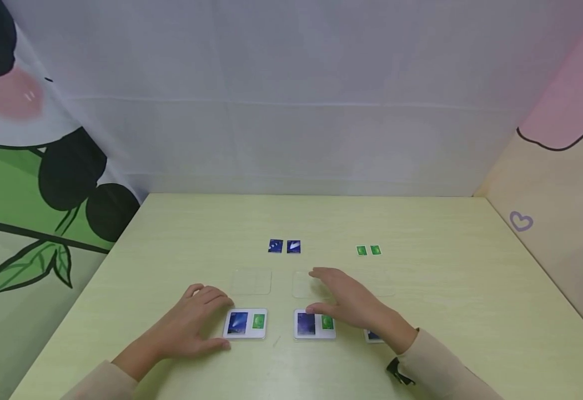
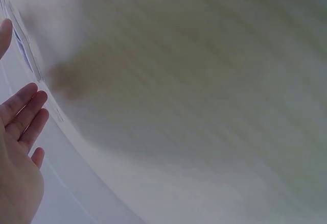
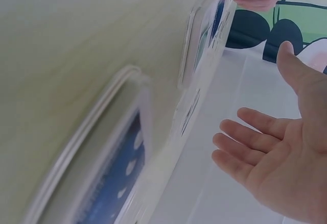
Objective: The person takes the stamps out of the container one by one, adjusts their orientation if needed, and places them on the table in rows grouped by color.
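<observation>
White cards near relaxed, loosely spread hands

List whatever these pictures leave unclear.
Rightmost card: head view, mostly hidden by the right hand and wrist.
Middle card: head view, top edge partly behind the right thumb.
Foreground card: right wrist view, blurred and cut off at the bottom.
Left hand: left wrist view, cut off by the left edge.
Small green squares: head view, designs too small.

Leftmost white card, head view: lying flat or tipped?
Lying flat: leftmost white card beside left hand shows its blue picture and green picture face up.
</observation>
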Motion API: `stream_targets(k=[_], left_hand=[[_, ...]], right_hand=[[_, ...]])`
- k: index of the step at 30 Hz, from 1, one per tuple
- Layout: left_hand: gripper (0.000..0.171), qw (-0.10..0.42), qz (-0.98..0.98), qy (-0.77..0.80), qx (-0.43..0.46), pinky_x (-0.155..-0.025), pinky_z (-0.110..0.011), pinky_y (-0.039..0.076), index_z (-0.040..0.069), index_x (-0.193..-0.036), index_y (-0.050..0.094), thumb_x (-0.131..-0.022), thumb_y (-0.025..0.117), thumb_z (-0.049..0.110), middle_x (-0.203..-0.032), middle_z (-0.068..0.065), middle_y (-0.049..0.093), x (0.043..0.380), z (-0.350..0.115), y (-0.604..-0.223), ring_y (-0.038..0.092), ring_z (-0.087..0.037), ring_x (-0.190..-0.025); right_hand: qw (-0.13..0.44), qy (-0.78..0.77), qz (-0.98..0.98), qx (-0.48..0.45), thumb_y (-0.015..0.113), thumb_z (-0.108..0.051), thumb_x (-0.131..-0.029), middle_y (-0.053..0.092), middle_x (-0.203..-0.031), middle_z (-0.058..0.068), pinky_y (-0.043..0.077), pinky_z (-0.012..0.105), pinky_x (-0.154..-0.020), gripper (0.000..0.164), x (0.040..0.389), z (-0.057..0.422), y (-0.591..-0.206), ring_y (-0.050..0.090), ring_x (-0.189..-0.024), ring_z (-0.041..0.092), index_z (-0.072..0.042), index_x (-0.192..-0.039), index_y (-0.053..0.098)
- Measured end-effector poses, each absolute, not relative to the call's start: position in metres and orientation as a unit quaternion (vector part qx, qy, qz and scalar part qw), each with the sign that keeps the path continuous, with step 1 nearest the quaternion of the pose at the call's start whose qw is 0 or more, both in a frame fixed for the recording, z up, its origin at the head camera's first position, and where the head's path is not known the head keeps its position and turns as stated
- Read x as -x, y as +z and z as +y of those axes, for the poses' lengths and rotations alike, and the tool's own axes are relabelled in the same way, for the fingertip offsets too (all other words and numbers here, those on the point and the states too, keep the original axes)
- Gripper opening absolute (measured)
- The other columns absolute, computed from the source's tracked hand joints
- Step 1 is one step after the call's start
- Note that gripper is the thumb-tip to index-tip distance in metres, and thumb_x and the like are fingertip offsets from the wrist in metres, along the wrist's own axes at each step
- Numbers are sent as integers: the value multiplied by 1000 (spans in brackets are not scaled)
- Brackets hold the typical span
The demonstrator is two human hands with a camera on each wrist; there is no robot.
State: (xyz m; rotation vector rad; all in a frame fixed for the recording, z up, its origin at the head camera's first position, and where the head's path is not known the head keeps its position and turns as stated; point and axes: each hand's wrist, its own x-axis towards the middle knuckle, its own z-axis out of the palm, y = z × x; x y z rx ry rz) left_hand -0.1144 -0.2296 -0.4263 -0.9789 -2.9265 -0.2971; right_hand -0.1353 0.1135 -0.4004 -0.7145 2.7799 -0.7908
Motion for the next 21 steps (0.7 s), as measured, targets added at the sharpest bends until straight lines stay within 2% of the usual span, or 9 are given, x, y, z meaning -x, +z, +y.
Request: stream_targets(k=[15,21], left_hand=[[57,35,-940,-89,326,-102,-50,34,20,-117,61,-77,69,59,-116,10,63,114,-230,-428,54,-14,-113],[56,24,-943,-89,321,-102,-51,34,20,-117,61,-77,69,58,-116,10,63,113,-228,-426,54,-14,-114]], right_hand=[[91,-275,926,244,67,-44,-87,54,-140,8,40,44,-108,62,137,109,-398,49,-132,27,-9,-136,51],[95,-287,921,245,66,-44,-87,57,-136,7,42,43,-106,59,140,106,-397,52,-128,26,-9,-133,54]])
